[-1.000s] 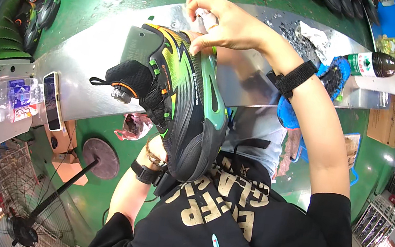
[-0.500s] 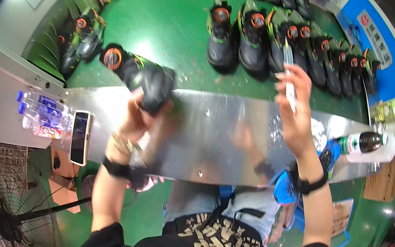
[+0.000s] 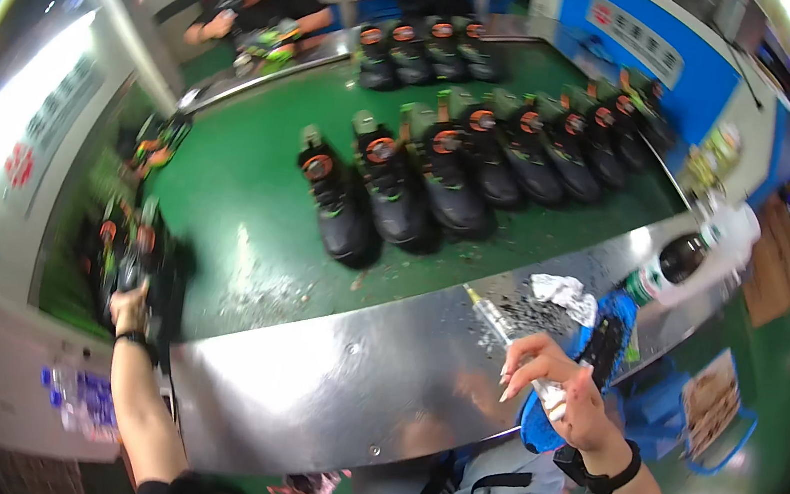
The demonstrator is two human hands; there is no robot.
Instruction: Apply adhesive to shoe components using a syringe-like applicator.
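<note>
At the far left, by the grey cabinet, my left hand (image 3: 130, 307) closes on the toe of a black shoe (image 3: 142, 264) with an orange dial. Another shoe (image 3: 108, 237) stands right beside it. Over the right part of the metal ledge, my right hand (image 3: 559, 389) holds a slim pale syringe (image 3: 496, 320), its yellow tip pointing up and left. Below and behind that hand is a blue shoe-shaped item (image 3: 618, 324) with a dark inside. Rows of black shoes (image 3: 391, 191) with orange dials and green trim stand on the green surface.
A crumpled white tissue (image 3: 562, 297) lies amid dark crumbs on the metal ledge (image 3: 286, 373). Beyond it are a dark-filled bottle (image 3: 681, 259) and a white jug (image 3: 735, 232). Plastic bottles (image 3: 81, 400) stand at lower left. Across the bench, a person (image 3: 261, 11) handles a green item.
My left hand has carried the shoe leftward to the cabinet side. My right hand has dropped lower with the syringe. The view has turned, bringing a person across the bench into sight.
</note>
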